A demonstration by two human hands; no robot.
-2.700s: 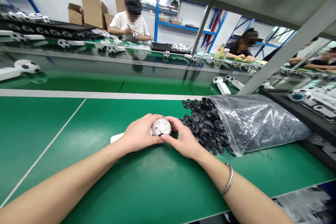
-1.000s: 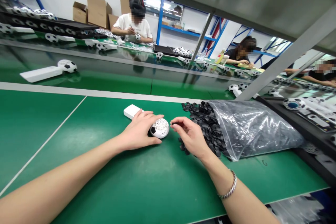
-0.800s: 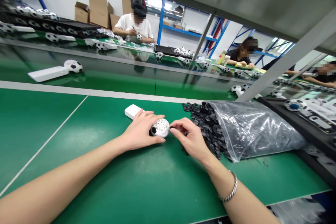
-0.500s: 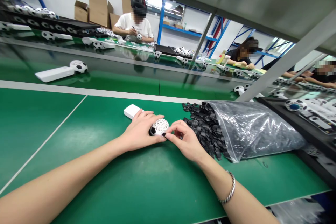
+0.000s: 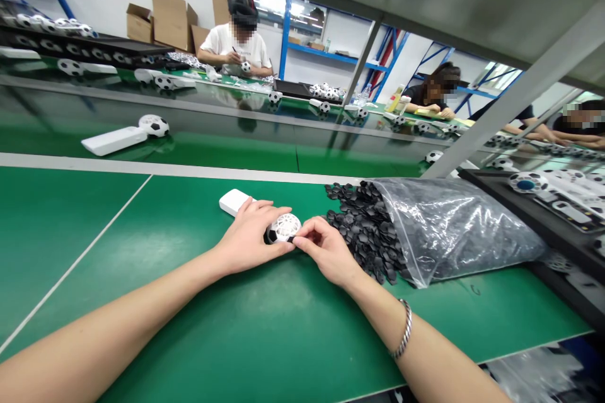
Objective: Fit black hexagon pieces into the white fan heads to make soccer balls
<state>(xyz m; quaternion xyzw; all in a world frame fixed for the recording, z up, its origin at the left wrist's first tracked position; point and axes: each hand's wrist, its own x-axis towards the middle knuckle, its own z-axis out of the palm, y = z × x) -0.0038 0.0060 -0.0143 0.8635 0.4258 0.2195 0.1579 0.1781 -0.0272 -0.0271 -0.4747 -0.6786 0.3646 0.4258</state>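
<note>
A white handheld fan with a football-patterned round head (image 5: 287, 225) lies on the green bench, its handle (image 5: 232, 203) pointing to the back left. My left hand (image 5: 250, 233) is wrapped over it, fingers across the neck and thumb along the near side of the head. At the head's right edge, the thumb and forefinger of my right hand (image 5: 326, 249) pinch a small black plastic piece (image 5: 292, 240) against the rim. Just right of that hand spreads a heap of loose black pieces (image 5: 366, 227), spilling from a clear plastic bag (image 5: 458, 233).
Beyond the bench's white edge strip, another football fan (image 5: 123, 137) lies on the green conveyor. A black tray (image 5: 477, 181) with fan parts stands at the right, near a slanted grey post (image 5: 510, 85). Several co-workers sit across the line, one in a white shirt (image 5: 255, 50).
My right fingers have closed in on the head's edge with the black piece. The fan on the near conveyor has slid right; those on the far belt have shifted left.
</note>
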